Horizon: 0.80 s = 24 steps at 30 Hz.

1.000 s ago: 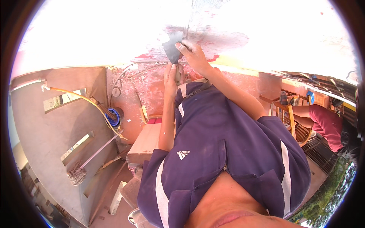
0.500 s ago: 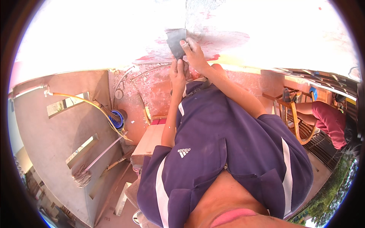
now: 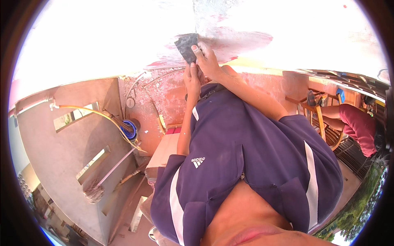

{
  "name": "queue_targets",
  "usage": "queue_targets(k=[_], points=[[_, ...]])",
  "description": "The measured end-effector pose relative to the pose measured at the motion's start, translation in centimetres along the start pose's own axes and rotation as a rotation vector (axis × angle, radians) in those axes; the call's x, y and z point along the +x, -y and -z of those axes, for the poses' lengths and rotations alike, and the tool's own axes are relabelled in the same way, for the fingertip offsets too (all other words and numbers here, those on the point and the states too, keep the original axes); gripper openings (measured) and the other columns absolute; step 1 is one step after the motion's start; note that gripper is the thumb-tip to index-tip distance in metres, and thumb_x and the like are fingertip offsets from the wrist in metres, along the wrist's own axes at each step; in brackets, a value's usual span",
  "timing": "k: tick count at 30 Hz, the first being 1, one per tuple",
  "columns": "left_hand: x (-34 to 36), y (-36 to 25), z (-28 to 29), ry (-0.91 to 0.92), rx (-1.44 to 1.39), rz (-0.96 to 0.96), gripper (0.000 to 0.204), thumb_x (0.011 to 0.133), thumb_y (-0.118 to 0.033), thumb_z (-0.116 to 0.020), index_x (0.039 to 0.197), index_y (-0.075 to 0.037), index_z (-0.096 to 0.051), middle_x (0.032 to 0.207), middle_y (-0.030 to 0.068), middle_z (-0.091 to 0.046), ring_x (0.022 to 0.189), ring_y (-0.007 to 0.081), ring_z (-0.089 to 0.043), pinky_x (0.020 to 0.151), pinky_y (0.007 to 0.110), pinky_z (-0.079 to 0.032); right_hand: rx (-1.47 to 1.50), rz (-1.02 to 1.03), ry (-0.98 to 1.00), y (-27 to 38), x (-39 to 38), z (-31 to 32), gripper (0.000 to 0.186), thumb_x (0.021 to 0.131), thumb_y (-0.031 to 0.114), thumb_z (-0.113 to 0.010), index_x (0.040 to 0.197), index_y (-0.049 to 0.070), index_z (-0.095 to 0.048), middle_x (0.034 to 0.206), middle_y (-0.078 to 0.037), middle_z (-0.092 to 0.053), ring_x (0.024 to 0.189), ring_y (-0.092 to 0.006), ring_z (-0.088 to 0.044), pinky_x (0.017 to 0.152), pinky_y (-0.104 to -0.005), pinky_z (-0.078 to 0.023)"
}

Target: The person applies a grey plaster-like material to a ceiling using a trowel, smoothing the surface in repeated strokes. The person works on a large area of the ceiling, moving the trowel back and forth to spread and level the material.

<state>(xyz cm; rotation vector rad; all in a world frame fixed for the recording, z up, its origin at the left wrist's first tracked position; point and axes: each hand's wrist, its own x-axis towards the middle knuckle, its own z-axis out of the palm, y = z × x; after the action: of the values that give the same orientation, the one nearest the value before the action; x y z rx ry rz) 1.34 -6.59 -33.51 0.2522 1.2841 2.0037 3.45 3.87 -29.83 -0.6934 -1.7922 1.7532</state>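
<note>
A dark grey flat piece [image 3: 186, 46], like a scraper blade, is in front of the pale, red-stained surface [image 3: 246, 41] at the top. My right hand [image 3: 208, 62] grips its right side, thumb on the face. My left hand [image 3: 192, 80] is closed at the piece's narrower lower end, just below the right hand; whatever handle it may hold is hidden behind the fingers. My dark blue top fills the lower middle of the view.
A grey wall panel [image 3: 61, 143] with slots stands left, with a yellow hose [image 3: 82, 108], a blue bucket [image 3: 129, 129] and a mop [image 3: 93, 192]. A wooden bench [image 3: 160, 153] is beside me. At right a person [image 3: 357, 127] in maroon shorts is by a wooden chair [image 3: 320, 127].
Compared with a second ago, my left hand has moved up and right, closer to my right hand. The grey piece has shifted slightly and changed its tilt between the hands.
</note>
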Motion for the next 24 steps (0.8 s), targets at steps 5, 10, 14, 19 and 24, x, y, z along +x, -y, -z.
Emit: queue_targets(k=[5, 10, 14, 19, 24], points=[[0.7, 0.2, 0.2, 0.019, 0.072, -0.039, 0.024, 0.110, -0.024, -0.042, 0.123, -0.007, -0.052, 0.066, -0.0079, -0.039, 0.049, 0.0002, -0.032, 0.042, 0.020, -0.026, 0.072, 0.102, -0.080, -0.2, 0.4, -0.2, 0.033, 0.106, 0.031, -0.052, 0.089, 0.002, -0.054, 0.071, -0.002, -0.047, 0.068, -0.0098, -0.042, 0.061, -0.0288, -0.038], [0.1, -0.2, 0.5, 0.010, 0.014, 0.004, 0.022, 0.110, -0.026, -0.042, 0.113, -0.007, -0.052, 0.065, -0.0074, -0.039, 0.047, 0.0016, -0.033, 0.042, 0.021, -0.028, -0.038, 0.051, -0.032, -0.3, 0.5, -0.5, 0.034, 0.106, 0.031, -0.052, 0.094, 0.000, -0.058, 0.071, -0.003, -0.051, 0.068, -0.0110, -0.045, 0.063, -0.0298, -0.041], [-0.1, -0.6, 0.6, 0.032, 0.003, 0.010, 0.028, 0.109, -0.030, -0.045, 0.089, -0.012, -0.048, 0.061, -0.0076, -0.036, 0.045, 0.0028, -0.028, 0.041, 0.023, -0.021, 0.125, 0.029, -0.022, 0.2, 0.1, -0.6, 0.034, 0.106, 0.031, -0.051, 0.101, -0.001, -0.060, 0.075, -0.004, -0.057, 0.070, -0.0115, -0.050, 0.064, -0.0288, -0.042], [0.8, -1.3, 0.6, 0.040, 0.106, -0.083, 0.024, 0.110, -0.027, -0.045, 0.114, -0.005, -0.053, 0.064, -0.0084, -0.041, 0.050, 0.0003, -0.035, 0.042, 0.021, -0.028, 0.000, 0.083, -0.051, 0.9, 0.4, -0.8, 0.031, 0.108, 0.029, -0.047, 0.098, 0.001, -0.056, 0.080, -0.002, -0.055, 0.074, -0.0084, -0.047, 0.065, -0.0270, -0.043], [0.9, -1.3, 0.0, -0.025, 0.144, -0.137, 0.029, 0.109, -0.027, -0.046, 0.123, -0.003, -0.056, 0.068, -0.0077, -0.047, 0.053, 0.0005, -0.037, 0.045, 0.020, -0.029, 0.076, 0.131, -0.094, 1.1, 0.8, -1.2, 0.033, 0.107, 0.029, -0.049, 0.101, -0.002, -0.058, 0.080, -0.007, -0.063, 0.078, -0.0133, -0.058, 0.071, -0.0311, -0.047]])
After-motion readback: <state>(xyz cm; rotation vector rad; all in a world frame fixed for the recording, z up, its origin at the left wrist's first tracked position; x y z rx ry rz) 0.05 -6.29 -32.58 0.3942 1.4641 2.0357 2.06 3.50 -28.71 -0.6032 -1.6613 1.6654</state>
